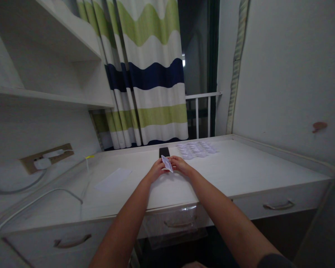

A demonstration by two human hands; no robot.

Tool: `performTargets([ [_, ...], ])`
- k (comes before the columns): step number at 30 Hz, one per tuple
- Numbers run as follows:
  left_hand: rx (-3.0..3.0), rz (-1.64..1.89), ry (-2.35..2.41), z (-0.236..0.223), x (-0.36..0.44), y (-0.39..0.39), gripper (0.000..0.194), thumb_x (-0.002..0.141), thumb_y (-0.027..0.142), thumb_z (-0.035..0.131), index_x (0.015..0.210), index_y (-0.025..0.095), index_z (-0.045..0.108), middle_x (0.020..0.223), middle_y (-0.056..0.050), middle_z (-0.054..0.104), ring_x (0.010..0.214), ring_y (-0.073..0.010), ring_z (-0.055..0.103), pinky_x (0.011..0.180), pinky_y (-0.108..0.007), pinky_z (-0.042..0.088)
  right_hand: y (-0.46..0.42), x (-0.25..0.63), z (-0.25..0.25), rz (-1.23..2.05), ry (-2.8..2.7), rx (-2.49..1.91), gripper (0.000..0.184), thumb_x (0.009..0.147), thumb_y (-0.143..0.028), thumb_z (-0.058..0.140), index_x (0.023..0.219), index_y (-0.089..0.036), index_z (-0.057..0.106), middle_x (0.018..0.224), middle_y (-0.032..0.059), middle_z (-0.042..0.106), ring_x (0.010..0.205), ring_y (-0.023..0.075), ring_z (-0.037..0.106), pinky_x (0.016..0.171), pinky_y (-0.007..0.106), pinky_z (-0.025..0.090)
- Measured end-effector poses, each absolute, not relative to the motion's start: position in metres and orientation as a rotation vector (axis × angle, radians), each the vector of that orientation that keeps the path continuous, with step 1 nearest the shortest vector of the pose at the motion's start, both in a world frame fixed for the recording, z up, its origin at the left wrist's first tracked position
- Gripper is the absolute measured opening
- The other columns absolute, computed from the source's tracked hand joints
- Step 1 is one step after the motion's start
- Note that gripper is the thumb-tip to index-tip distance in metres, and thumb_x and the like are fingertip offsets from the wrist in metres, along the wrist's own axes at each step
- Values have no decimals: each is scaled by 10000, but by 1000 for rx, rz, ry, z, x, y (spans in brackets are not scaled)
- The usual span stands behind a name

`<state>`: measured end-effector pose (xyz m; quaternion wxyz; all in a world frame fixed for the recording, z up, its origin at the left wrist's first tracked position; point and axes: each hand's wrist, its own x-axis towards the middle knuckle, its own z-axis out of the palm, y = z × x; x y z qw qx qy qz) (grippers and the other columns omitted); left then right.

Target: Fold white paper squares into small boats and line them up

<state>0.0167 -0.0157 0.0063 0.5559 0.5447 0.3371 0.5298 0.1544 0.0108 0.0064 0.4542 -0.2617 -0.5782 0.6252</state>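
At the centre of the frame, where the left hand (pixel 156 169) and right hand (pixel 182 165) meet on a folded white paper (pixel 167 163), some of the fingers are hidden and the folds are too small to make out. The near end of a dark flat object (pixel 164 152) is covered. Just right, small white pieces (pixel 197 149) blur together. The top edge cuts off the curtain (pixel 156 74); the bottom edge, a dark sleeve (pixel 276 261).
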Motion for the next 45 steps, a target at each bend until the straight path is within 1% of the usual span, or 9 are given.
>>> performTargets([
  [4, 1265, 1285, 803, 5, 18, -15, 376, 564, 124, 562, 938, 166, 568, 826, -51, 623, 726, -170, 586, 635, -303, 473, 12, 153, 6, 1549, -1427, -653, 192, 570, -300, 650, 641, -178, 520, 676, -13, 569, 600, 98, 496, 568, 237, 382],
  [9, 1272, 1269, 772, 5, 17, -14, 333, 591, 168, 574, 924, 158, 571, 807, -57, 618, 709, -165, 578, 633, -307, 475, 14, 153, 4, 1556, -1425, -636, 208, 555, -307, 662, 635, -175, 523, 685, -8, 577, 611, 101, 501, 564, 234, 384],
  [13, 1282, 1269, 764, 6, 17, -14, 311, 610, 205, 578, 918, 159, 571, 802, -53, 609, 688, -158, 570, 612, -304, 479, 14, 153, 4, 1563, -1427, -637, 213, 554, -305, 666, 668, -174, 542, 693, -7, 572, 604, 98, 499, 562, 236, 381],
  [21, 1272, 1293, 784, 6, 18, -13, 319, 586, 178, 580, 904, 160, 563, 780, -46, 613, 705, -174, 586, 618, -311, 477, 11, 154, 6, 1561, -1422, -623, 205, 563, -300, 665, 649, -170, 532, 651, -15, 552, 589, 90, 482, 559, 229, 373],
  [27, 1289, 1304, 817, 8, 20, -16, 318, 579, 180, 573, 896, 162, 563, 780, -48, 627, 672, -166, 592, 600, -293, 471, 12, 154, 6, 1546, -1430, -615, 210, 562, -302, 661, 616, -171, 506, 625, -26, 529, 566, 84, 470, 546, 222, 366],
  [34, 1281, 1324, 817, 5, 17, -13, 278, 571, 182, 590, 846, 154, 566, 772, -48, 624, 697, -161, 585, 615, -281, 470, 16, 155, 3, 1521, -1439, -625, 182, 586, -299, 642, 625, -174, 516, 560, -38, 477, 539, 75, 437, 541, 215, 358],
  [45, 1207, 1347, 729, 4, 13, -12, 306, 552, 167, 617, 852, 167, 555, 792, -26, 600, 706, -140, 563, 675, -293, 450, 19, 155, 2, 1536, -1394, -630, 227, 577, -332, 660, 645, -174, 512, 589, -33, 507, 548, 81, 461, 552, 224, 375],
])
